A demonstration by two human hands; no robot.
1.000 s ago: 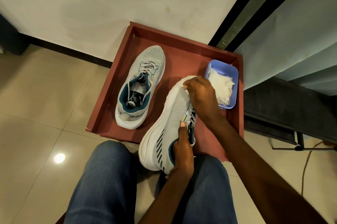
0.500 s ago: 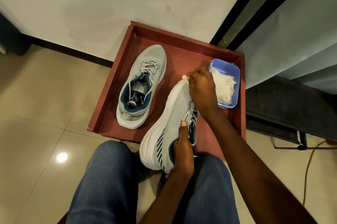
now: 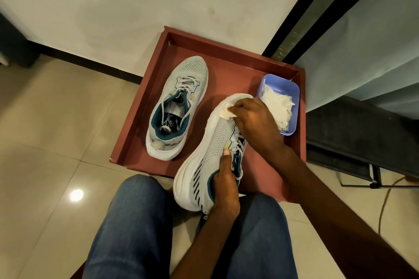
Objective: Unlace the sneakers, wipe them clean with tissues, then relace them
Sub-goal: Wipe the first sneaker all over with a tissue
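A grey-white sneaker [image 3: 204, 154] with teal lining lies tilted on its side over the near edge of the red tray [image 3: 226, 56]. My left hand [image 3: 225, 182] grips it at the collar, thumb on the mesh side. My right hand [image 3: 251, 117] holds a crumpled white tissue [image 3: 225, 113] and presses it on the sneaker's toe. The second sneaker [image 3: 179, 106] stands upright in the tray's left half with loose laces. A blue tub [image 3: 292, 90] of white tissues [image 3: 277, 106] sits in the tray's right part.
The tray lies on a beige tiled floor against a white wall. My knees in blue jeans [image 3: 131, 228] are below the tray. A dark stand [image 3: 362, 142] and a cable [image 3: 385, 199] are on the right, beside a curtain [image 3: 362, 51].
My right hand with the tissue has slid a little along the toe of the held sneaker, towards me. My left hand keeps its grip unchanged.
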